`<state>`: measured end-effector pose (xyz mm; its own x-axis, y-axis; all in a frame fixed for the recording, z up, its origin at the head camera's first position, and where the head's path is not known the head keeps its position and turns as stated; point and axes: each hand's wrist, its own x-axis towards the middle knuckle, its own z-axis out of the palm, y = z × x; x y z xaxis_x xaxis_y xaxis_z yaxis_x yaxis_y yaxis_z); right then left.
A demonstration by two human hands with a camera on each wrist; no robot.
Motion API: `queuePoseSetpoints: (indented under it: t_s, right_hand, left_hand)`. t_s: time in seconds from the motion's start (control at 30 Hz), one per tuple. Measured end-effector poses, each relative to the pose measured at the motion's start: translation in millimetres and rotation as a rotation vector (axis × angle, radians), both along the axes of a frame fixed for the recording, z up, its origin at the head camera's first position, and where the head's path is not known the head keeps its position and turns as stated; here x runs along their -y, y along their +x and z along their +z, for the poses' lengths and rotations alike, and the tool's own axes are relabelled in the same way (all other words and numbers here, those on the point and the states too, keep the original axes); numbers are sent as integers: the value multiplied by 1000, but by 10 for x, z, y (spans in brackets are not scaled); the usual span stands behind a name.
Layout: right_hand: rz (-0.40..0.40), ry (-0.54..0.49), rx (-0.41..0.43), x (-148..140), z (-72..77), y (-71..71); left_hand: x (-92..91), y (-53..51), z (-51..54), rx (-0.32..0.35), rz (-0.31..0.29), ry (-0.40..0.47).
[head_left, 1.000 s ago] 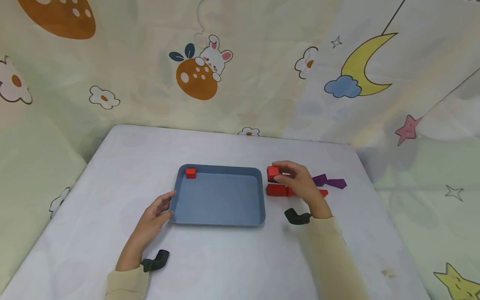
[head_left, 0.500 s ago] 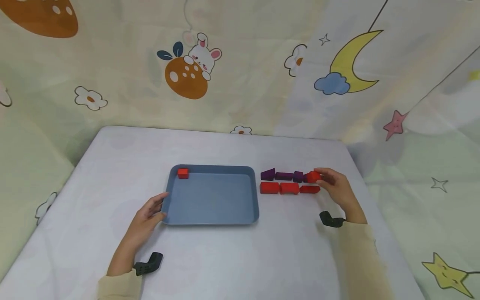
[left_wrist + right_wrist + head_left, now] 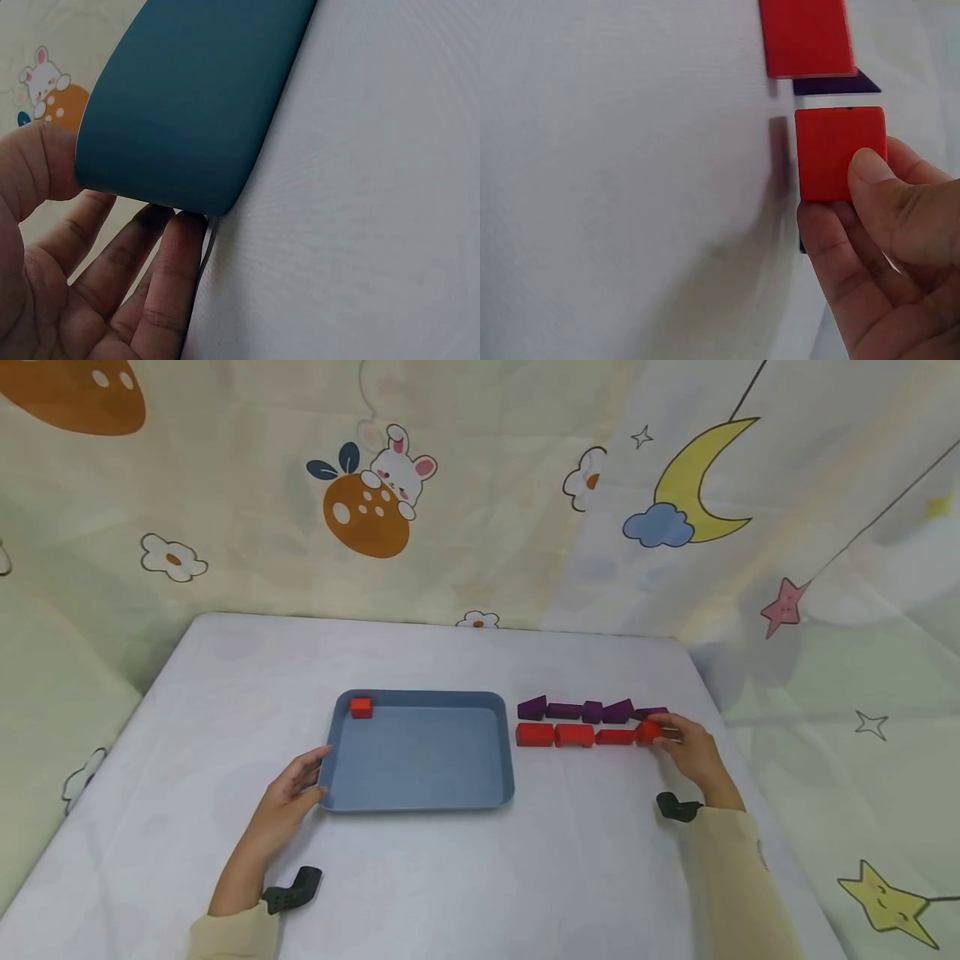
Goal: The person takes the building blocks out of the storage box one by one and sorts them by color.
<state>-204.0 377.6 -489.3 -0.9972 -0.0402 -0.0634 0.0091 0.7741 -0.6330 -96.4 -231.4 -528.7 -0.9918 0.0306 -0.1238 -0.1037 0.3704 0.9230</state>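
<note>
My right hand pinches a red cube-like block between thumb and fingers, at the right end of a row of red blocks. That row holds a red rectangular block, a red arch-like block and a flat red block. Just behind it lies a row of purple blocks. My left hand touches the left side of the blue tray, its fingers fairly straight against the outer wall. A small red block sits in the tray's far left corner.
A white cloth covers the table. Behind it hangs a printed curtain with a rabbit, a moon and stars. Dark wrist cameras stick out from the left wrist and the right wrist.
My right hand has carried the red block from beside the tray to the right, ending at the far end of the red row. The left hand stays at the tray.
</note>
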Motion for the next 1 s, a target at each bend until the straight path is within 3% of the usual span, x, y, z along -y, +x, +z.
queuePoseSetpoints:
  t_s: [0.23,0.47,0.7,1.0]
  right_hand:
    - [3,18,33,20,-19,-7]
    - [34,102,-110,187,302,48]
    - [147,9,-122,753,557,-31]
    - [282,-150,-95,1548,474,-253]
  left_hand:
    - [-7,-1,-1,9,10,-5]
    - [-18,-8,0,0,18,18]
    - [-8,-12,-12,-15,18,35]
    - [-9,-11,-22,-32,15,67]
